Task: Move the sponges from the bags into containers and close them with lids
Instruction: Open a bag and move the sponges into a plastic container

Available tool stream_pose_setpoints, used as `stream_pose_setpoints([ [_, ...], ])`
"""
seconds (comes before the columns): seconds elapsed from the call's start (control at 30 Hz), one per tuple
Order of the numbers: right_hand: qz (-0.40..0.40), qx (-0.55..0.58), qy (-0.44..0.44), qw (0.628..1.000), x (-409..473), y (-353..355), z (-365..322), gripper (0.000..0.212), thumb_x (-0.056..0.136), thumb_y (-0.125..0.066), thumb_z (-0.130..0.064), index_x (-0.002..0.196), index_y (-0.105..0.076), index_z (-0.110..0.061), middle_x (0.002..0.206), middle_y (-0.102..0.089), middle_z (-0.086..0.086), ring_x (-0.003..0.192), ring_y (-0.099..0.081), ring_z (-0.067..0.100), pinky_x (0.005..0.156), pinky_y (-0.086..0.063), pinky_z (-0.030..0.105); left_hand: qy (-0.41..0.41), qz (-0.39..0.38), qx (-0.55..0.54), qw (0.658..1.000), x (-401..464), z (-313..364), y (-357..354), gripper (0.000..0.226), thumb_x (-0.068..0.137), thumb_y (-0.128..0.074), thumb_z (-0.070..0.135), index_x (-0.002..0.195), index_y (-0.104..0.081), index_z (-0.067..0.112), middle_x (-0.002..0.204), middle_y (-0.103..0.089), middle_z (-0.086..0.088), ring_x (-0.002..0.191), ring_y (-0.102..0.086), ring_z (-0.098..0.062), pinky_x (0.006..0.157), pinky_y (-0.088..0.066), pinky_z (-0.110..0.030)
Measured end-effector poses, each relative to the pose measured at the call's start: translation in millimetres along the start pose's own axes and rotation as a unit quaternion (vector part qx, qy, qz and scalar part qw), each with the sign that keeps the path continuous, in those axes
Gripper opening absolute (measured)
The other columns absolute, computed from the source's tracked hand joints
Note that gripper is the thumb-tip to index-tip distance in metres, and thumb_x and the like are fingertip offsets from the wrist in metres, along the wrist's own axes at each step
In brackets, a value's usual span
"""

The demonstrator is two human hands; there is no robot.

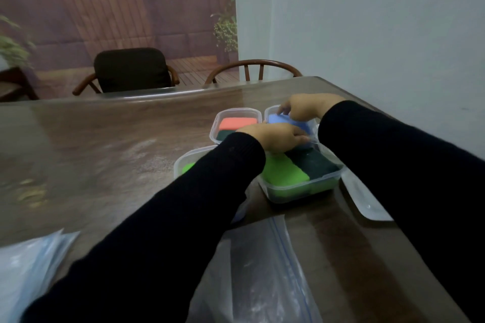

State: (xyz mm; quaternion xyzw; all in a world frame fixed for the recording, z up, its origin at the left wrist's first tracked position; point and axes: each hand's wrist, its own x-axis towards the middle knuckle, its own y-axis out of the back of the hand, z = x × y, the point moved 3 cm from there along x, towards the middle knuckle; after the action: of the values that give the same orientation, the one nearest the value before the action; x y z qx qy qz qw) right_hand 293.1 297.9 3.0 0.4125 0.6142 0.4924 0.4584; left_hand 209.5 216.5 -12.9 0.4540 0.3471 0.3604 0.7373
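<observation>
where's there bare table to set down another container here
The widest bare stretch of table lies left of the containers, running to the far edge by the chairs. It is crowded at the right: four containers packed together under both hands, the left hand and right hand on the blue sponge, with bags nearest the camera.

Dim, cool indoor light. A pale sheen lies on the table toward 9 o'clock. Motion blur softens the plastic bags at 6 and 8 o'clock. Wide-angle distortion bows the table's far edge.
</observation>
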Motion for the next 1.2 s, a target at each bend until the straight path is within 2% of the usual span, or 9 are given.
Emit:
stream_pose_setpoints([
  [0.07,0.048,0.037,0.006,0.998,-10,8,1,0.044,0.088,-0.045,0.000,0.127,-0.056,-0.018,0.130,-0.058,0.009,0.118,-0.053,0.025,0.104,-0.041,0.038,0.013,0.022,-0.036,0.999,-10,3,11,0.040,0.101,-0.036,0.028,0.137,-0.047,0.015,0.144,-0.044,-0.004,0.133,-0.039,-0.021,0.103,-0.025,-0.021],
  [0.2,0.125,0.093,0.008,0.988,-33,30,2,0.040,0.088,-0.044,0.000,0.119,-0.060,-0.019,0.123,-0.059,0.004,0.114,-0.055,0.021,0.097,-0.043,0.031,0.037,0.095,-0.051,0.993,-34,0,46,0.048,0.100,-0.037,0.028,0.146,-0.031,0.016,0.152,-0.033,-0.007,0.138,-0.033,-0.022,0.113,-0.023,-0.035],
  [0.3,0.141,0.134,0.043,0.980,-57,43,-6,0.036,0.090,-0.043,-0.002,0.115,-0.065,-0.016,0.121,-0.063,0.007,0.114,-0.057,0.023,0.103,-0.043,0.037,0.062,0.190,-0.058,0.978,-66,-4,77,0.045,0.099,-0.039,0.029,0.142,-0.037,0.015,0.147,-0.040,-0.008,0.134,-0.039,-0.022,0.108,-0.028,-0.030],
  [0.43,0.161,0.181,0.088,0.966,-103,52,-28,0.029,0.093,-0.047,-0.008,0.116,-0.065,-0.013,0.119,-0.064,0.004,0.109,-0.057,0.016,0.100,-0.041,0.027,0.073,0.256,-0.080,0.960,-126,-2,94,0.042,0.099,-0.041,0.028,0.138,-0.042,0.016,0.137,-0.051,-0.007,0.123,-0.048,-0.021,0.096,-0.035,-0.024],
  [0.67,0.118,0.192,0.131,0.965,-197,27,-63,0.017,0.091,-0.056,-0.030,0.103,-0.067,-0.036,0.109,-0.066,-0.010,0.103,-0.060,0.010,0.098,-0.046,0.033,0.101,0.188,-0.071,0.974,-236,12,53,0.036,0.098,-0.043,0.031,0.133,-0.047,0.024,0.133,-0.052,0.004,0.108,-0.048,-0.009,0.088,-0.033,-0.024],
  [0.8,0.081,0.181,0.127,0.972,-251,3,-94,0.023,0.095,-0.052,-0.027,0.112,-0.067,-0.026,0.104,-0.064,-0.008,0.090,-0.056,0.007,0.079,-0.040,0.021,0.152,0.161,-0.086,0.971,-283,9,8,0.036,0.098,-0.042,0.034,0.132,-0.049,0.024,0.134,-0.052,0.001,0.112,-0.048,-0.011,0.092,-0.036,-0.026],
  [1.0,0.031,0.126,0.100,0.987,-277,-61,-151,0.027,0.093,-0.043,-0.017,0.102,-0.067,-0.008,0.107,-0.068,0.012,0.099,-0.062,0.029,0.087,-0.050,0.036,0.222,0.163,-0.061,0.959,-264,11,-73,0.031,0.097,-0.036,0.024,0.114,-0.056,0.009,0.120,-0.059,-0.013,0.108,-0.055,-0.032,0.093,-0.045,-0.040],
  [1.1,0.011,0.048,0.109,0.993,-276,-99,-157,0.031,0.094,-0.044,-0.016,0.122,-0.057,-0.010,0.126,-0.058,0.012,0.116,-0.054,0.027,0.093,-0.041,0.031,0.217,0.162,0.017,0.963,-253,1,-106,0.044,0.096,-0.036,0.029,0.137,-0.039,0.014,0.144,-0.041,-0.010,0.131,-0.039,-0.028,0.108,-0.032,-0.047],
  [1.2,0.059,0.050,0.096,0.992,-276,-128,-140,0.045,0.099,-0.036,-0.028,0.141,-0.036,-0.014,0.151,-0.032,0.007,0.140,-0.027,0.018,0.113,-0.021,0.033,0.224,0.175,0.048,0.957,-261,-13,-129,0.059,0.098,-0.025,0.044,0.149,-0.018,0.017,0.158,-0.013,-0.007,0.145,-0.012,-0.026,0.117,-0.010,-0.049],
])
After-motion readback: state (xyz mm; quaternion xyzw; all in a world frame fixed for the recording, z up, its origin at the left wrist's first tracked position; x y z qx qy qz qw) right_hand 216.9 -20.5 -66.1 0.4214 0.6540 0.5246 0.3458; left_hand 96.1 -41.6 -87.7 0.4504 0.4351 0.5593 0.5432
